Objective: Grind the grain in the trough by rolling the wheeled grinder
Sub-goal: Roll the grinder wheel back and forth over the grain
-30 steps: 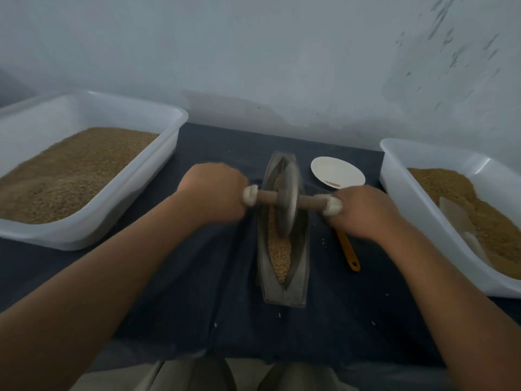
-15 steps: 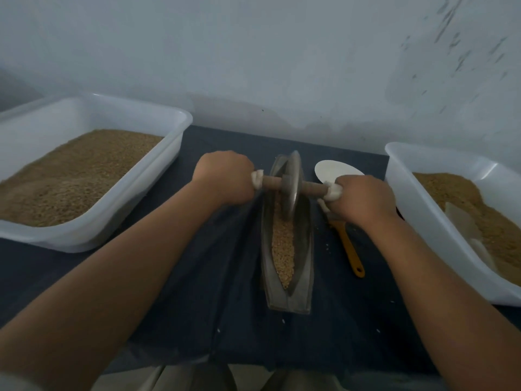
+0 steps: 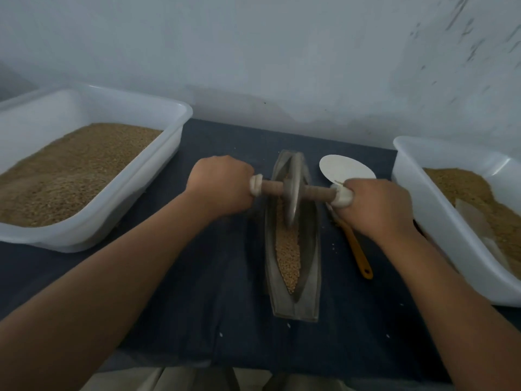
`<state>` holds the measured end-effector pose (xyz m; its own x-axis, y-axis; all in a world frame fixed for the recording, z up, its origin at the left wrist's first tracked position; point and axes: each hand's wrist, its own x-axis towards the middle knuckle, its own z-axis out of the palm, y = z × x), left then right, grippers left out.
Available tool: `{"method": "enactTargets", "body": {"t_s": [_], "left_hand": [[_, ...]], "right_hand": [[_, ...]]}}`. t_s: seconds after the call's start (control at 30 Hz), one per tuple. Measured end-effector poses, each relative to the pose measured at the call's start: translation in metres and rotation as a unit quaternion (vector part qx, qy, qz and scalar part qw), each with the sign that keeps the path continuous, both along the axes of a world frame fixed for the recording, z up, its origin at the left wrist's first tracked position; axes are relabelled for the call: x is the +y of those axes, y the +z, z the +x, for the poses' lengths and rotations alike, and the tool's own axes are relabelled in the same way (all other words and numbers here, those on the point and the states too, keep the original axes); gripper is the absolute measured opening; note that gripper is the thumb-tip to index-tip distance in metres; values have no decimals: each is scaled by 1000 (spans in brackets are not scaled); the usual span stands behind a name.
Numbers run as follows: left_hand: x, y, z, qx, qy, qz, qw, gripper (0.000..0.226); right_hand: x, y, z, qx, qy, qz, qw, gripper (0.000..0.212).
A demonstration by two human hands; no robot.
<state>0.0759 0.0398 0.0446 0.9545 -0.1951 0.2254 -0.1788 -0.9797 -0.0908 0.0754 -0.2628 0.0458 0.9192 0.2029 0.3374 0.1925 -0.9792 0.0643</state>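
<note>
Two-hand grip on wheeled grinder [image 3: 293, 193].
Left hand [image 3: 222, 184] and right hand [image 3: 375, 204] clench its axle ends; the disc between them, apparently touching grain [image 3: 287, 249], sits in trough [image 3: 310, 277].

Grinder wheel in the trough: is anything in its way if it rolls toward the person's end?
Nothing visible blocks it. The grinder wheel sits in the far half of the trough, and only the grain lies along the channel toward the near end. The orange-handled tool lies outside, right of the trough.
</note>
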Motion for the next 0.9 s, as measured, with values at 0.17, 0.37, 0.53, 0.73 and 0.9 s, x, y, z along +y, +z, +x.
{"method": "enactTargets", "body": {"t_s": [0.17, 0.37, 0.53, 0.73, 0.9], "left_hand": [[-4, 4, 12, -36, -8, 3, 999, 27], [16, -2, -54, 15, -78, 27, 996, 22], [12, 4, -27, 37, -70, 40, 996, 22], [-4, 27, 48, 68, -39, 22, 997, 35], [1, 22, 2, 87, -72, 31, 993, 20]], "right_hand": [[6, 3, 15, 39, -24, 14, 999, 43], [-11, 23, -59, 205, 51, 51, 976, 30], [-5, 16, -40, 199, -12, 35, 979, 19], [16, 7, 24, 66, -88, -1, 994, 33], [2, 14, -13, 186, -48, 8, 981, 26]]}}
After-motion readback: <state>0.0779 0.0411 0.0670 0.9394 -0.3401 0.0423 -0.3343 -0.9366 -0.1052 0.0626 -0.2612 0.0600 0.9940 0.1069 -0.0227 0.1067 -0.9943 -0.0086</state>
